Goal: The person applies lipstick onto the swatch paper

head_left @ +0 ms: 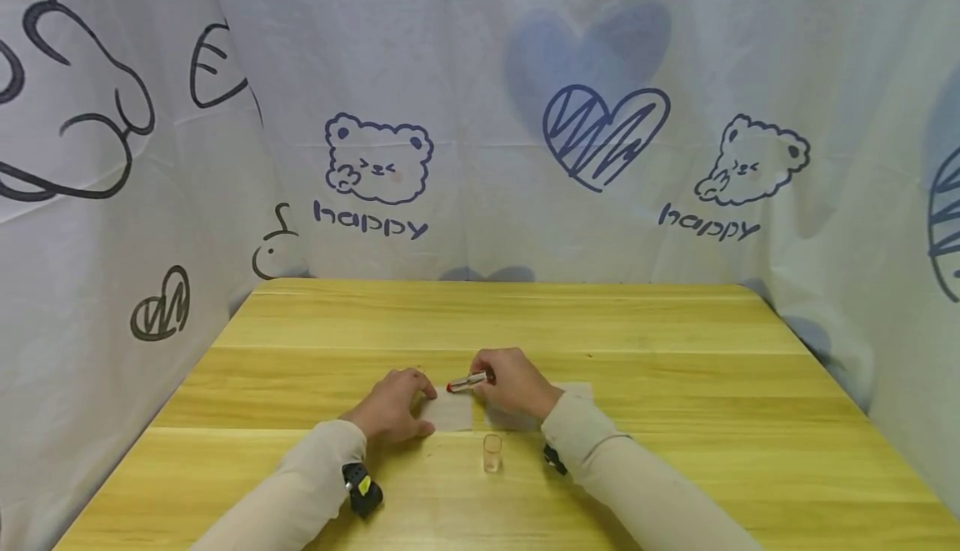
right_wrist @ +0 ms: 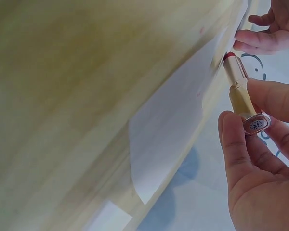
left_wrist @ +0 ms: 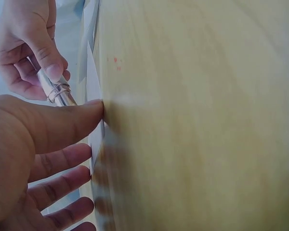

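Observation:
In the head view, my right hand (head_left: 512, 380) pinches a lipstick (head_left: 468, 381) between thumb and fingers. Its red tip points left, right over a small white paper sheet (head_left: 455, 414). The gold and silver tube (right_wrist: 242, 98) and its labelled base show up close in the right wrist view. At the left edge of that sheet lies my left hand (head_left: 393, 405), its fingers spread and its thumb (left_wrist: 82, 120) reaching to the paper. A second white sheet (head_left: 510, 419) lies partly hidden under my right hand and forearm.
A small clear, pinkish cap-like piece (head_left: 492, 453) stands on the wooden table (head_left: 660, 343) in front of the sheets. Tiny red specks (left_wrist: 115, 60) mark the tabletop. White cloth (head_left: 480, 226) with drawn bears and hearts hangs behind and at both sides.

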`<action>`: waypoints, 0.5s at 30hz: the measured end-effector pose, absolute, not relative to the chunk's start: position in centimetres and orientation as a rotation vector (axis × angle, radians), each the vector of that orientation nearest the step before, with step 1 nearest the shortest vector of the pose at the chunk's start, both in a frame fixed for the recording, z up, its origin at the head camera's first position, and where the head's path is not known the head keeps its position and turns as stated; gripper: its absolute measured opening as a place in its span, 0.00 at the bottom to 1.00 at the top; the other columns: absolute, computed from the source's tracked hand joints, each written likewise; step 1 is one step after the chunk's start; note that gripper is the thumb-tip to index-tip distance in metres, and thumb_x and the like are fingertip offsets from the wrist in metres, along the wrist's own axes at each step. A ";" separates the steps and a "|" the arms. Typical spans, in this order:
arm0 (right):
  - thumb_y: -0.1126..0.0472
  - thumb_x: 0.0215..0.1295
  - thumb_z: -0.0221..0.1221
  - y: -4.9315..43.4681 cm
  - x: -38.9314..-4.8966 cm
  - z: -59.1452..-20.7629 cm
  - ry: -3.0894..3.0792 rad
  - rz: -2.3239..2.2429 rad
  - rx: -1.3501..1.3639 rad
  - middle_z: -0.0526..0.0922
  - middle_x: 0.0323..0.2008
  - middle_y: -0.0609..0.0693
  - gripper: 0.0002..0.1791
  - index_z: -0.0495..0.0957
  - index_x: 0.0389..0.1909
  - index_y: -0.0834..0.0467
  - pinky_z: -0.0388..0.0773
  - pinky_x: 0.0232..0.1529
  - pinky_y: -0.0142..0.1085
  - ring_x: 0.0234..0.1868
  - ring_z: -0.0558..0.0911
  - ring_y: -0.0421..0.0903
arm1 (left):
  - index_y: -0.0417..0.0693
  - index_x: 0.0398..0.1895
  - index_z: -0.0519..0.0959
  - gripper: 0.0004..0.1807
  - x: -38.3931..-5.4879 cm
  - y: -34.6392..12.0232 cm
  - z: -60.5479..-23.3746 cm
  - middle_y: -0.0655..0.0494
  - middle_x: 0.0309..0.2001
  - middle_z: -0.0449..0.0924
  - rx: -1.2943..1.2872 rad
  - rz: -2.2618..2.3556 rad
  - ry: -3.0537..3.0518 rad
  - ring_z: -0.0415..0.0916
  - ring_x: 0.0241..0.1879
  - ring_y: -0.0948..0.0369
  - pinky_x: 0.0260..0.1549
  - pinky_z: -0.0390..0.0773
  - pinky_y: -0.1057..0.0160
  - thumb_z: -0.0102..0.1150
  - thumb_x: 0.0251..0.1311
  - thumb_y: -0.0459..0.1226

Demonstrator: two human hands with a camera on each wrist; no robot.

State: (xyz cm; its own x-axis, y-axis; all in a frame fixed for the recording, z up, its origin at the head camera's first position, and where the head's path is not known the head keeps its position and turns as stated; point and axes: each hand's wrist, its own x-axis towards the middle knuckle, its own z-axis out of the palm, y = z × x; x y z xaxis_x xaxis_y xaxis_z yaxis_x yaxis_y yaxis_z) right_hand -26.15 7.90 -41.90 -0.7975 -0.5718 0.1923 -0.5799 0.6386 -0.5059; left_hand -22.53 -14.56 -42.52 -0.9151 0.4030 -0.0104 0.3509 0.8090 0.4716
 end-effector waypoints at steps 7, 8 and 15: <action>0.64 0.64 0.63 7.7 -25.9 -41.6 -2.824 0.828 1.002 0.75 0.26 0.43 0.03 0.81 0.38 0.56 0.68 0.25 0.33 0.23 0.69 0.40 | 0.44 0.43 0.82 0.19 -22.6 -14.5 -42.5 0.44 0.54 0.74 0.601 0.696 2.891 0.67 0.57 0.43 0.58 0.64 0.43 0.75 0.48 0.38; 0.64 0.64 0.63 7.7 -25.9 -41.5 -2.821 0.828 1.006 0.76 0.26 0.43 0.03 0.81 0.38 0.56 0.69 0.25 0.34 0.24 0.70 0.40 | 0.44 0.43 0.82 0.19 -22.7 -14.5 -42.5 0.44 0.54 0.74 0.603 0.695 2.894 0.67 0.57 0.43 0.58 0.64 0.43 0.75 0.48 0.38; 0.65 0.63 0.63 7.6 -25.8 -41.5 -2.835 0.830 1.018 0.77 0.27 0.44 0.05 0.82 0.40 0.58 0.71 0.26 0.33 0.24 0.71 0.39 | 0.44 0.43 0.82 0.19 -22.6 -14.5 -42.7 0.45 0.53 0.75 0.615 0.687 2.906 0.68 0.56 0.43 0.57 0.65 0.43 0.75 0.48 0.38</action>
